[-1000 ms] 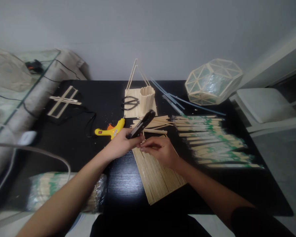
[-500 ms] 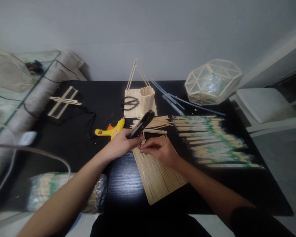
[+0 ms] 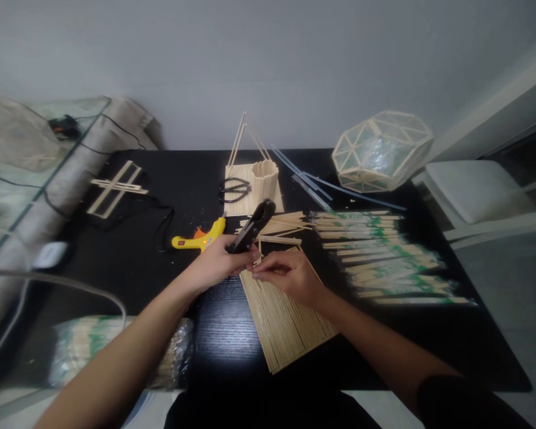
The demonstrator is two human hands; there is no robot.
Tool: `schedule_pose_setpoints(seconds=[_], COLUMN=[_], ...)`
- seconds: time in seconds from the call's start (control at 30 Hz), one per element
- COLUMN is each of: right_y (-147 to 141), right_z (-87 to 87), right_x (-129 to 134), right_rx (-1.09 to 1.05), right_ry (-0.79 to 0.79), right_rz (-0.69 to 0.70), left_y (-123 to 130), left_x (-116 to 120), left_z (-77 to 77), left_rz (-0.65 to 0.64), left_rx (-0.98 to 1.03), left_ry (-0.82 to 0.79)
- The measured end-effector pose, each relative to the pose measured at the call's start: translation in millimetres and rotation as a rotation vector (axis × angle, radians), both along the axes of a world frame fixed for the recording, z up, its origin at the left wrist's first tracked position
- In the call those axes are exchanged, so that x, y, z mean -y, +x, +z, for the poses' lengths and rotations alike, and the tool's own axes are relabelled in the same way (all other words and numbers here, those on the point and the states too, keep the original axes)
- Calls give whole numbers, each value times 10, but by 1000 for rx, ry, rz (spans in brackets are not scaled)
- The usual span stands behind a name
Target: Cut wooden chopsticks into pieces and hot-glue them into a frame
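Note:
My left hand point(image 3: 226, 259) is closed around a black plier-like hand tool point(image 3: 252, 227), which points up and to the right. Beside it, my right hand point(image 3: 290, 274) has its thumb and fingers pinched together close to the left fingertips. A short thin wooden stick point(image 3: 259, 245) shows between the two hands; which fingers grip it is hard to make out. Under the right hand lies a flat panel of wooden sticks point(image 3: 290, 328) set side by side. Just beyond the hands is a loose pile of sticks point(image 3: 290, 223).
A yellow glue gun point(image 3: 201, 238) lies left of my hands. Behind stand a stick-built cup point(image 3: 265, 182) on a stick base and black-handled scissors point(image 3: 234, 189). Wrapped chopsticks point(image 3: 384, 256) spread rightward, near a faceted stick frame point(image 3: 382, 152). A bagged bundle point(image 3: 89, 342) lies front left.
The view has tilted slightly, so the scene sits a little lower. Both hands stay almost in place, with the black tool still in the left hand.

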State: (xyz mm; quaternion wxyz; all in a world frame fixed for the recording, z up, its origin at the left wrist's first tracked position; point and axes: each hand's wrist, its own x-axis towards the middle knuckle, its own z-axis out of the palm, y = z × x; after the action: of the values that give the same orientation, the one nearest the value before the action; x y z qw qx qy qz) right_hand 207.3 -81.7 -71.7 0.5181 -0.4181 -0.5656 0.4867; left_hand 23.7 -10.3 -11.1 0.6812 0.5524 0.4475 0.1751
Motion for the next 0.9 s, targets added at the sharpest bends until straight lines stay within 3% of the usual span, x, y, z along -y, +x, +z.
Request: schedule_pose_setpoints(seconds=[0.33, 0.9], right_y=[0, -18], right_z=[-31, -47], right_x=[5, 14], right_rx=[31, -15], right_ry=[45, 8], right_rz=[-1, 4], left_y=[-25, -45], left_x=[-15, -48], left_z=[-9, -53], left_rz=[15, -45], left_rx=[-7, 11], left_ry=[-77, -38])
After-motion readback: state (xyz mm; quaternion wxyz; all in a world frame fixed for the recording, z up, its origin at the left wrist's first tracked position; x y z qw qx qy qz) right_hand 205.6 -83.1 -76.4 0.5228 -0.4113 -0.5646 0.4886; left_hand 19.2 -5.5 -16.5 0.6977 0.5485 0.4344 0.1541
